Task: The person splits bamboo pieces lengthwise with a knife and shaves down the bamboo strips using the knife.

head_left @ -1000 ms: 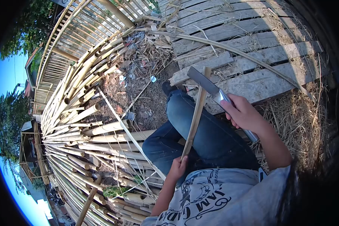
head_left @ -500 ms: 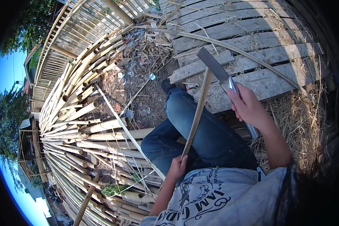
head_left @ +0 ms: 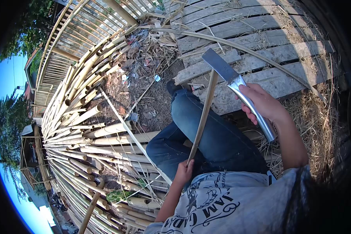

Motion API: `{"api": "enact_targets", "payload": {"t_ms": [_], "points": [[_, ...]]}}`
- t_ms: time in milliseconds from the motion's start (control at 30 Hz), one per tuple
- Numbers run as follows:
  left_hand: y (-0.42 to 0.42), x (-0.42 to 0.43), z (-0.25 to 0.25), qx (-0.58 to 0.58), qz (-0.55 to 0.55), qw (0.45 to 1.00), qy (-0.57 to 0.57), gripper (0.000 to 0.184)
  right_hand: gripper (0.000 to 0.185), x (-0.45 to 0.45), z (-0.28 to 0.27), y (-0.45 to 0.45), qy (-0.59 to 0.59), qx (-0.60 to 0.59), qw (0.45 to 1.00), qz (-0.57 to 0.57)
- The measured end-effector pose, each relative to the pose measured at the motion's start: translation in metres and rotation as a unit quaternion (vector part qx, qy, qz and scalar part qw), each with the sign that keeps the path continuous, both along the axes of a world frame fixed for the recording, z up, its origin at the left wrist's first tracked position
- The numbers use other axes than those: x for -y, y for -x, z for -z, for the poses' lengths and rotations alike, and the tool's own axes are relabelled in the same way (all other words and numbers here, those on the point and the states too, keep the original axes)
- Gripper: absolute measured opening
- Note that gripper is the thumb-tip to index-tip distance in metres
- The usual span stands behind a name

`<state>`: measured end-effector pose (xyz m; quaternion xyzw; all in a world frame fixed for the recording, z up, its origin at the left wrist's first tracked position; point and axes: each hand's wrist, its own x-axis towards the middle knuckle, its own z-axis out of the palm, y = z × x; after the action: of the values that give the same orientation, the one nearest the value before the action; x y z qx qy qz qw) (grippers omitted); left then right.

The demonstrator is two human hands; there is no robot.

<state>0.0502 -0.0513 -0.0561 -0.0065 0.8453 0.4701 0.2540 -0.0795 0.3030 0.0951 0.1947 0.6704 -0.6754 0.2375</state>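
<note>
My left hand [head_left: 183, 172] is closed around the lower end of a split bamboo strip [head_left: 204, 115], which slants up across my jeans. In my right hand [head_left: 259, 103] is a broad-bladed knife [head_left: 221, 65] with a long metal handle; my fingers wrap the handle near the blade. The dark blade lies at the strip's upper end, over the edge of the slatted wooden platform [head_left: 257, 86]. Whether blade and strip touch, I cannot tell.
Many bamboo poles [head_left: 105, 141] lie fanned out at the left, below a bamboo fence [head_left: 83, 29]. A long curved strip [head_left: 249, 53] crosses the platform. Shavings [head_left: 306, 128] pile up at the right, and litter [head_left: 156, 78] covers the ground ahead.
The knife first moved up and right, off the strip, then its blade came slightly back left while the handle end swung right. My left hand has barely moved.
</note>
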Motion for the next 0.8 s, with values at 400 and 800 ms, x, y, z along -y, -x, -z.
{"api": "enact_targets", "payload": {"t_ms": [400, 800], "points": [[-0.002, 0.001, 0.0, -0.026, 0.012, 0.999, -0.013, 0.033, 0.042, -0.009, 0.021, -0.011, 0.222, -0.001, 0.975, -0.01], [-0.007, 0.0, -0.005, -0.045, 0.014, 0.999, 0.001, 0.029, 0.04, -0.01, 0.01, -0.023, 0.233, -0.012, 0.972, -0.03]]}}
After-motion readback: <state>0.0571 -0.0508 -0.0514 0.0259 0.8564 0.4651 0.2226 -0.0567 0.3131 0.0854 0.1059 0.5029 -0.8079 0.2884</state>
